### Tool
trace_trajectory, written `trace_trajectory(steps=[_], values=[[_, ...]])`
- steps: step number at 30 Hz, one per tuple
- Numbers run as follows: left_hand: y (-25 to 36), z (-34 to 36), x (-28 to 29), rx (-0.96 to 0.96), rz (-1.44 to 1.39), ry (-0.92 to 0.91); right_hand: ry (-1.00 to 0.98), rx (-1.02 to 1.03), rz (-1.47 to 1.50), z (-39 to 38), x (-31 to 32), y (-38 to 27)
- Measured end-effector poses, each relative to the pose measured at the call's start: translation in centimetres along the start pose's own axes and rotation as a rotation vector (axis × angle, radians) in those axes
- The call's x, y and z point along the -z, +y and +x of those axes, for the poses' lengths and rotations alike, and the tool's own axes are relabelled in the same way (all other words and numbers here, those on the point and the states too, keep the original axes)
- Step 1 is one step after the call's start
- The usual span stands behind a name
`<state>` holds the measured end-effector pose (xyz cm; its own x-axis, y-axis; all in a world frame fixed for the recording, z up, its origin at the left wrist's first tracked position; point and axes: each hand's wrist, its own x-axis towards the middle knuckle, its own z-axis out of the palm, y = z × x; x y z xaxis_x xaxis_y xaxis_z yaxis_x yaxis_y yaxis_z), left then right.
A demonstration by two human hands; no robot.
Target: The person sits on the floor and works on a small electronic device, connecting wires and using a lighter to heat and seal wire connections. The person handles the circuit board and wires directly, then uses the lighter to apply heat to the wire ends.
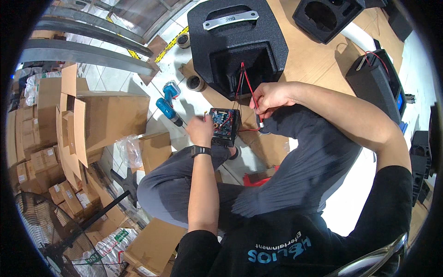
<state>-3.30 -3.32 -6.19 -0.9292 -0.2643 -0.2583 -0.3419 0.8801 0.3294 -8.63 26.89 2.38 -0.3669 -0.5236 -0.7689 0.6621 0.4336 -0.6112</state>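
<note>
A circuit board module (pixel 227 128) in a black housing sits between my knees, a blue board with coloured parts facing up. My left hand (pixel 200 131), a watch on its wrist, is closed at the module's left edge. A short wire end with a yellow tip (pixel 205 114) sticks up beside those fingers. My right hand (pixel 272 98) pinches red and black wires (pixel 247 78) that come out of the recess of a black speaker cabinet (pixel 237 27). Below that hand hangs a white connector (pixel 261 124); a red wire runs from near it toward the module.
A blue cordless drill (pixel 168 111) stands at the left, near two tape rolls (pixel 194 83). Cardboard boxes (pixel 110 120) and a fan (pixel 50 231) fill the left side. Other black speaker cabinets (pixel 323 21) stand at the upper right. A red object (pixel 258 177) lies under my legs.
</note>
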Motion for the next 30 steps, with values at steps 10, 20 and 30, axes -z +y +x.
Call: trace_trajectory(steps=[10,20,30], values=[[10.4,-4.7,-0.6,0.023,-1.114,-0.630,0.250,0.054,-0.591,1.0,-1.1,0.1],[8.8,-1.3,2.6,0.179,-1.250,-1.020,-0.147,0.568,-0.520,-15.1,4.0,-5.7],[7.3,-2.0,4.9,0.057,-1.080,-0.956,1.535,-0.093,0.307,5.1,8.0,32.2]])
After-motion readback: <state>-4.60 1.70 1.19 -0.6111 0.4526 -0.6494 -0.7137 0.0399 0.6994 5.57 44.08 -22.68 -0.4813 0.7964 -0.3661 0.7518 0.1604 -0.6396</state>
